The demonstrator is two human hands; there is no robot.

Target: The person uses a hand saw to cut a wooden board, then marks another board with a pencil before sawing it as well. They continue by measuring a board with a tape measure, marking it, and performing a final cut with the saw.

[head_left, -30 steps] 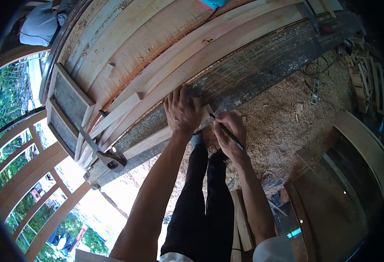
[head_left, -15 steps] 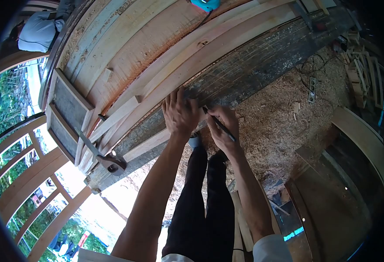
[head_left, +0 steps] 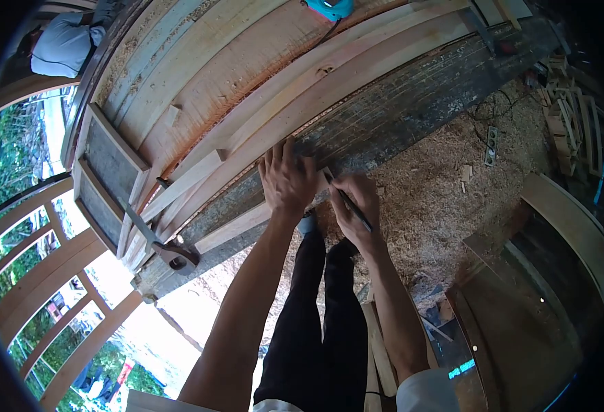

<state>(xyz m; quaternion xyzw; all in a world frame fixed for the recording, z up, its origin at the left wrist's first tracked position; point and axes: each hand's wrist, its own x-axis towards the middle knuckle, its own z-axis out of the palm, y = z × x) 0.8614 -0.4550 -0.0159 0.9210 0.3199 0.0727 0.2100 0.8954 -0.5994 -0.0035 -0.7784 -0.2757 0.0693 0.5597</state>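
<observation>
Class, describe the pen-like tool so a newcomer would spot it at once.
Find the long, dark bench crossing the picture diagonally. At its near edge, the right hand holds the pen-like tool, its tip pointing toward the bench. Slim and black, it stands out from the pale wood beside its tip.

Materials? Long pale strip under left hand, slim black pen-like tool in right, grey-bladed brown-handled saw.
Long pale strip: likely bare wood; tan, matte, no coating apparent.
Slim black tool: plastic or painted wood, cannot tell; dark, smooth-looking.
Grey-bladed saw: blade probably steel, flat and grey; handle perhaps wood, from its brown colour; finish unclear.
</observation>
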